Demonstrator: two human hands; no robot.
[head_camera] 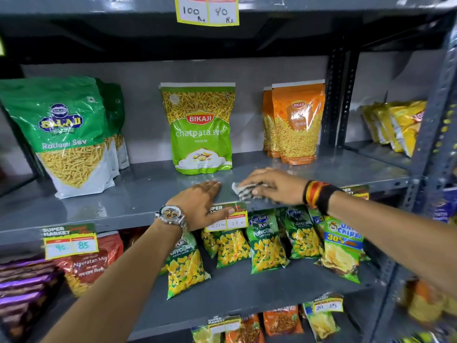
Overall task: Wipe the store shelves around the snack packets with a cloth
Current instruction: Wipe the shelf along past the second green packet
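My right hand [274, 185] presses a striped white and dark cloth [243, 190] flat on the grey metal shelf [138, 191], near its front edge. My left hand [200, 204] lies flat on the shelf just left of the cloth, thumb over the front lip. Behind the hands stands a green Bikaji chatpata sev packet [200, 127]. Green Balaji ratlami sev packets [64, 134] stand at the left and orange Bikaji packets [295, 122] at the right.
Price tags [226, 217] hang on the shelf's front lip. The shelf below holds Kurkure puffcorn packets [267, 243], a chips packet [342, 246] and a red Navratan Mix packet [91, 263]. A perforated upright [335, 95] divides off a side rack with yellow packets [398, 125].
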